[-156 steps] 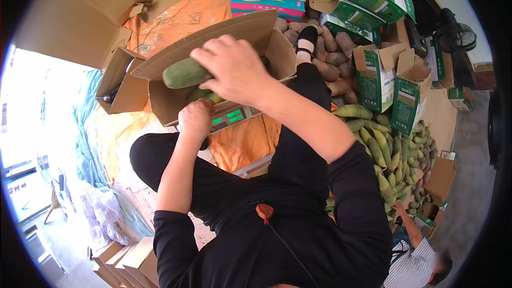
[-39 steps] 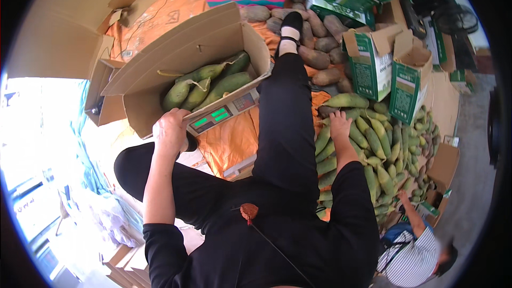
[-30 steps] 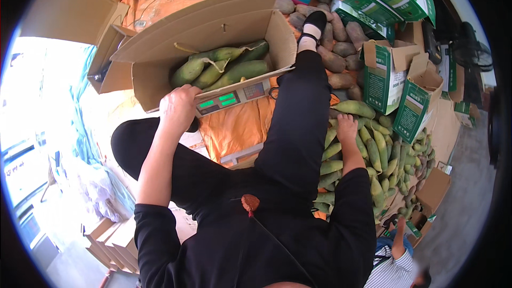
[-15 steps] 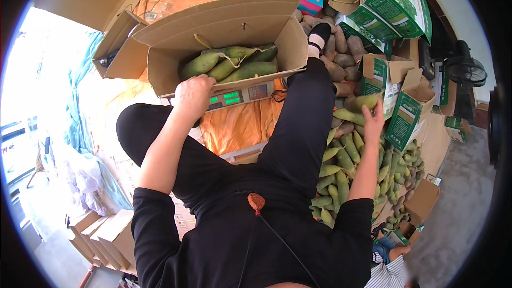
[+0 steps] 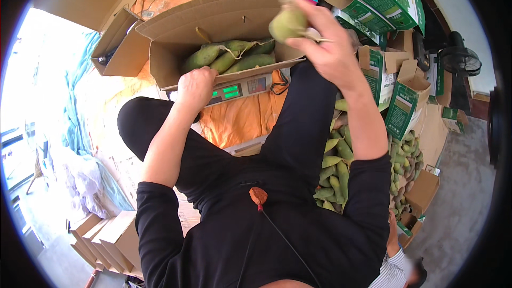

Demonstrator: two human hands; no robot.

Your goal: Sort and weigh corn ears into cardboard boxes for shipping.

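Observation:
My right hand (image 5: 322,40) is raised over my right leg, closed around a green mango (image 5: 288,24) that hangs just beside the right end of an open cardboard box (image 5: 176,72). Several green mangoes (image 5: 229,58) lie inside that box, which rests on a grey scale (image 5: 237,89) with a lit green display. My left hand (image 5: 196,88) grips the box's near edge, next to the scale's display. I sit with both legs in black stretched out, the box between them and in front.
A heap of loose green mangoes (image 5: 336,170) lies on the floor at my right. Green-and-white cartons (image 5: 397,101) stand open beyond it. Orange sheeting (image 5: 240,122) lies under the scale. Flattened and empty brown boxes (image 5: 114,237) sit at the lower left. Another person's head (image 5: 405,272) shows at the bottom right.
My right hand has come up from the mango heap at my right with a mango and moved to the box's right end. My left hand stays on the box edge.

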